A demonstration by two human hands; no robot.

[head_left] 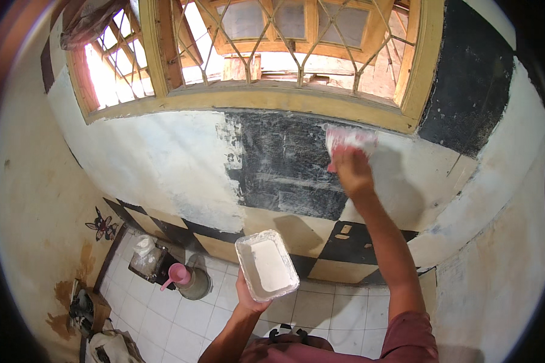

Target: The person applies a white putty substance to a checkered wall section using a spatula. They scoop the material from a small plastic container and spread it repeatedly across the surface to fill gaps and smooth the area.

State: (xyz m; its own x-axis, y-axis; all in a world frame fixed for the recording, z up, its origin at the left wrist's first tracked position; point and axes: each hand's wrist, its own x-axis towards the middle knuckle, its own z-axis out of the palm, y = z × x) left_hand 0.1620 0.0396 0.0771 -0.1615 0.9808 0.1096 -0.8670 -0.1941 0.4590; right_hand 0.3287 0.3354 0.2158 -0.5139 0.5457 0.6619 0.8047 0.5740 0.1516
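My left hand [248,296] grips a white rectangular plastic tub [246,266] from below and its near side. White paste [271,264] coats the bottom of the tub, and its rim is crusted. Up at the wall, my right hand [352,168] is closed on a pink flat putty spreader [351,137] smeared with white. The spreader is at the upper right of a dark painted square [284,160], just under the window frame. White-coated wall [157,157] lies left of that square, with a ragged edge of paste along it.
Above is a yellow wooden window frame [272,101] with metal bars. Down left on the tiled floor [181,314], a pink dipper [176,274] lies over a bucket [197,287], beside a dark box [157,266] with a plastic bag. A cardboard box [100,310] sits at the left wall.
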